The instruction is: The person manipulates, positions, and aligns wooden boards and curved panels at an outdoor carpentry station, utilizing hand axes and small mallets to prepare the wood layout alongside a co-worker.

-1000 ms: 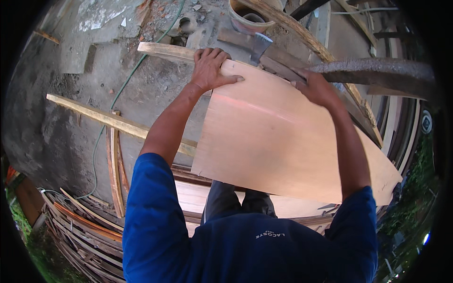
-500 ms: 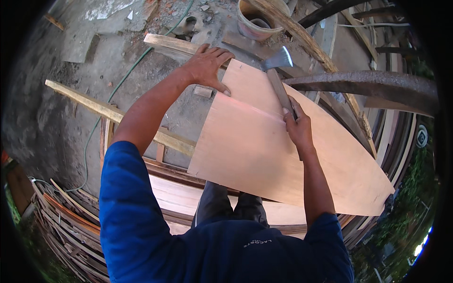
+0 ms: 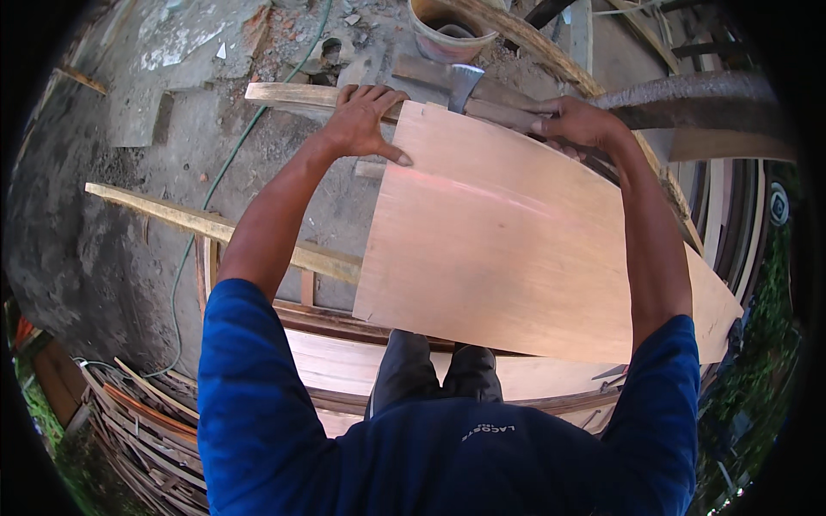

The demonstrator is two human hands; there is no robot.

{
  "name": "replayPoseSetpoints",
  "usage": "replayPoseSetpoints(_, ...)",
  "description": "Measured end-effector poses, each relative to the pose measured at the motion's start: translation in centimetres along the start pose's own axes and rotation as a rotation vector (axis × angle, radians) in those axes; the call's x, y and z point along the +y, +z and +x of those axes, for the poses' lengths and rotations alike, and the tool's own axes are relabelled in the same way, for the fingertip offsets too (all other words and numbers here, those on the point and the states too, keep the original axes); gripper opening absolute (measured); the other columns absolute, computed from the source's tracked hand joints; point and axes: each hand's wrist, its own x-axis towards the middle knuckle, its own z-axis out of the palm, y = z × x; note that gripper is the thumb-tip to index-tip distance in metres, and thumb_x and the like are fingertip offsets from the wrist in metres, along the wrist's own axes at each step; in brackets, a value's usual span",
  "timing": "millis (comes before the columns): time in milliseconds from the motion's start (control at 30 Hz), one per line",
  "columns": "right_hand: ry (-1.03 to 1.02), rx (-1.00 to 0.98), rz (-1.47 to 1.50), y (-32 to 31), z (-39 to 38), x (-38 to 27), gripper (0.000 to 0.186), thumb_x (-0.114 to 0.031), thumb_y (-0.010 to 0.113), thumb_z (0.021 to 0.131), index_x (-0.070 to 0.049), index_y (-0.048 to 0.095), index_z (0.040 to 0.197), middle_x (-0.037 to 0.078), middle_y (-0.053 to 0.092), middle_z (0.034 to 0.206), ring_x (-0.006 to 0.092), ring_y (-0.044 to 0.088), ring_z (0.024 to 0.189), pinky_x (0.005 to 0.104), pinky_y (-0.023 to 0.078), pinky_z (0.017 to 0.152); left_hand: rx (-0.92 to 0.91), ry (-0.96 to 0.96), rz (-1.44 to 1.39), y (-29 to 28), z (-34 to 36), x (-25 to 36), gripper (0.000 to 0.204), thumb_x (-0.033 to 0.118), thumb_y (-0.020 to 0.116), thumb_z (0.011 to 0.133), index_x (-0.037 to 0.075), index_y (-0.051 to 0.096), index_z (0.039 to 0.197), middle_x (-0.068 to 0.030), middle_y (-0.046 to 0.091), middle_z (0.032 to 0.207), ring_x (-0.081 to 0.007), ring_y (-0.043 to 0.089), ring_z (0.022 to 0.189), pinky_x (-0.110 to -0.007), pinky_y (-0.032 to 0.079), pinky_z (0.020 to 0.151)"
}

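A hatchet with a flared metal blade (image 3: 465, 83) and wooden handle (image 3: 502, 115) lies along the far edge of a large tan plywood sheet (image 3: 490, 249). My right hand (image 3: 583, 125) is closed round the handle's right end, its lower fingers by the sheet's edge. At the sheet's far left corner my left hand (image 3: 366, 120) is spread, thumb on the plywood and fingers stretched over the end of a wooden beam (image 3: 292, 94). The sheet tapers toward the right, and a faint pinkish line crosses its surface.
Another beam (image 3: 172, 211) juts out at left. A bucket (image 3: 449, 34) stands at the far side near a long timber (image 3: 533, 39) and a thick curved timber (image 3: 697, 95). A green hose (image 3: 241, 142) crosses the ground. Stacked wooden strips (image 3: 146, 434) lie at lower left.
My right hand has moved away and to the right with the hatchet, from over the sheet to its far edge. The hatchet has swung flatter. My left hand stays at the corner.
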Motion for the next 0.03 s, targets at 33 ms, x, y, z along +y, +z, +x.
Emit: replayPoseSetpoints(33, -0.03, -0.005, 0.092, -0.41, 0.43, 0.16, 0.058, -0.027, 0.064, 0.1, -0.015, 0.048, 0.155, 0.004, 0.061, 0.069, 0.0114, 0.059, 0.049, 0.0285, 0.048, 0.042, -0.004, -0.012, -0.004, -0.06, -0.32, -0.07, 0.123, 0.077, 0.086, 0.048, 0.017, 0.049, 0.149, -0.0132, 0.05, 0.149, -0.0363, 0.037, 0.147, -0.057, 0.013, 0.126)
